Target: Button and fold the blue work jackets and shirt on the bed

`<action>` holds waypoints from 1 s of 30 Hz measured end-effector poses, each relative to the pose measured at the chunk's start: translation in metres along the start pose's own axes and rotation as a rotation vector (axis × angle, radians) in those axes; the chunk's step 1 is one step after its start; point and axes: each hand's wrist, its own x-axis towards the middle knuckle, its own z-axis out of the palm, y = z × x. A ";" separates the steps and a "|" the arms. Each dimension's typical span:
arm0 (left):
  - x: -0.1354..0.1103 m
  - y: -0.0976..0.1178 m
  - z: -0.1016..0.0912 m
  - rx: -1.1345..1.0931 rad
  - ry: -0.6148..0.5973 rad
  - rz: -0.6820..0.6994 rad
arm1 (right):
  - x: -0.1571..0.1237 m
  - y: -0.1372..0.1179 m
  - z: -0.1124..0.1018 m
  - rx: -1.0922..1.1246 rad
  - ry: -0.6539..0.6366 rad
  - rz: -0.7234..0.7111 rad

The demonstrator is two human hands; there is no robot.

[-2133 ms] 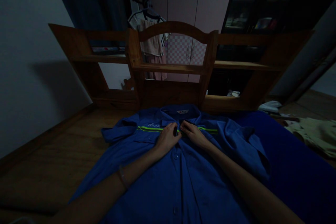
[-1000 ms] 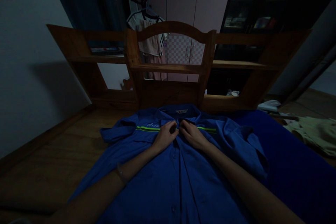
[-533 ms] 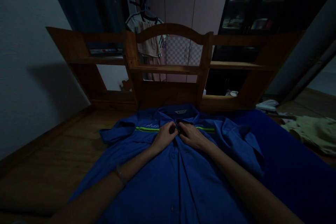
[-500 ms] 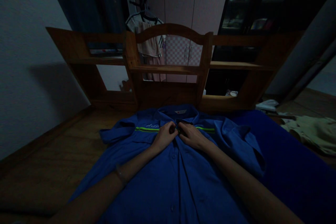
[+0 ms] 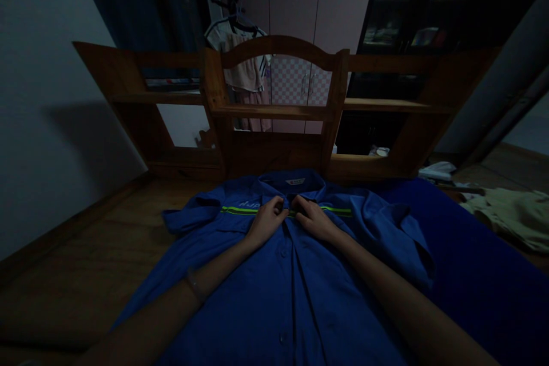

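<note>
A blue short-sleeved shirt lies spread front side up, its collar toward the wooden headboard. A yellow-green stripe crosses the chest. Just below the collar, my left hand pinches the front placket from the left, thumb and fingers curled together. My right hand pinches the opposite front edge, close beside it. Fingertips and cloth hide whatever lies between them. Farther down the placket, a button and another button show, with the front edges loosely overlapping there.
Behind the collar stands a wooden headboard with shelf openings. Dark blue bedding lies at right, bare wooden boards at left. Clothes on a hanger hang beyond, before a pink wardrobe. Pale cloth lies far right.
My hands have drawn slightly apart at the placket, the right one shifting a little to the right. The shirt lies almost as before.
</note>
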 end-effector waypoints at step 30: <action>0.021 -0.006 -0.027 -0.049 0.056 -0.048 | -0.003 0.003 0.001 -0.164 0.409 0.234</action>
